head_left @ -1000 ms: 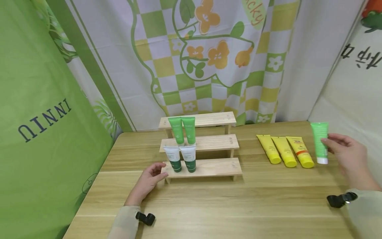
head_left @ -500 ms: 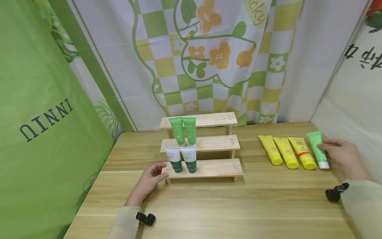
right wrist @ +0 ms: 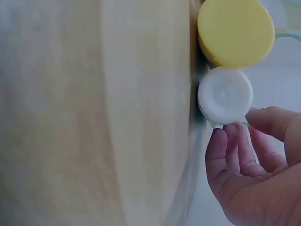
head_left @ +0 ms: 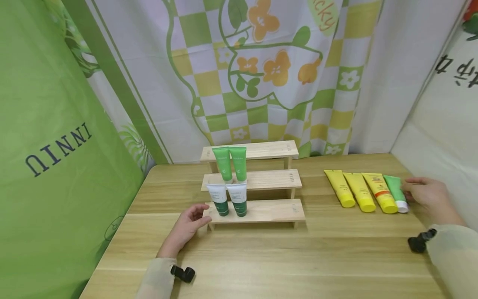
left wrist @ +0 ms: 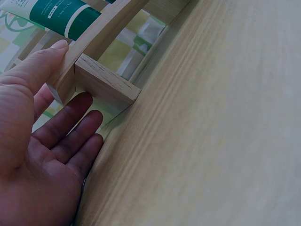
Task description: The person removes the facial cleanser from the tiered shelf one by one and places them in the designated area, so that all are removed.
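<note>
A green squeeze tube (head_left: 396, 190) with a white cap lies on the table, partly overlapped by the rightmost of three yellow tubes (head_left: 380, 192). My right hand (head_left: 431, 197) pinches its right edge; in the right wrist view, thumb and fingertips sit close beside the white cap (right wrist: 225, 95). At the lowest step's left end, my left hand (head_left: 186, 226) holds the three-step wooden stand (head_left: 272, 211), thumb on the board and other fingers around its end. Two white-and-dark-green tubes (head_left: 237, 200) stand on that step, and two green tubes (head_left: 239, 164) on the middle one.
The wooden table (head_left: 261, 261) ends at a patterned curtain (head_left: 276, 83) behind the stand. A green cloth (head_left: 56, 166) hangs on the left, and a white cloth (head_left: 448, 124) on the right. The right ends of the steps bear no tubes.
My right hand has moved the green tube left and lowered it from above the table to lie against the yellow tubes. The left hand stays at the stand.
</note>
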`<state>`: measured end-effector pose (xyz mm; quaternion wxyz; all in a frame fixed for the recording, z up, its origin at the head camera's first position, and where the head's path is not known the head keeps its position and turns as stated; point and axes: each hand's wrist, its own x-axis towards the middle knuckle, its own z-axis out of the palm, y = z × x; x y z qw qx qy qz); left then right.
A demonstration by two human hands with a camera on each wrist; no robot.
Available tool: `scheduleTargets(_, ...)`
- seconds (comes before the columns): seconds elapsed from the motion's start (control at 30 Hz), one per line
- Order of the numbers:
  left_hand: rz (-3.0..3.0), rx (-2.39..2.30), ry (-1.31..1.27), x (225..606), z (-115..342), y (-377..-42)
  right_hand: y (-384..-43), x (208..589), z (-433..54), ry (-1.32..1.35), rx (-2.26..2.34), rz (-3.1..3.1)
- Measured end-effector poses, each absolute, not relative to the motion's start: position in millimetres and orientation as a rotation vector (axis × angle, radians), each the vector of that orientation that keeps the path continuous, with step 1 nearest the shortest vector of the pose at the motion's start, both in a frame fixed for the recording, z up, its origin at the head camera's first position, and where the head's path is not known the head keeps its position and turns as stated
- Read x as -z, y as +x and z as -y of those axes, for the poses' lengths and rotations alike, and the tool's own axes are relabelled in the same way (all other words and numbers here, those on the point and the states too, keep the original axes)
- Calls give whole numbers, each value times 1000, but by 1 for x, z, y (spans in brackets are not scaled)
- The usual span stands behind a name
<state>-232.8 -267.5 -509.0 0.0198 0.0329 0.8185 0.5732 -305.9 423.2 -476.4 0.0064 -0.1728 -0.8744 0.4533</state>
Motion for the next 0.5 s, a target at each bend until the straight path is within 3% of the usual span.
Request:
scheduleTargets(0.37, -2538, -1786, 99, 509, 268, -234, -295, 466, -415, -481, -1521, 2644)
scheduleTargets(0.5, -2540, -1799, 125, 509, 268, -232, -287, 454, -391, -339, -1564, 2604)
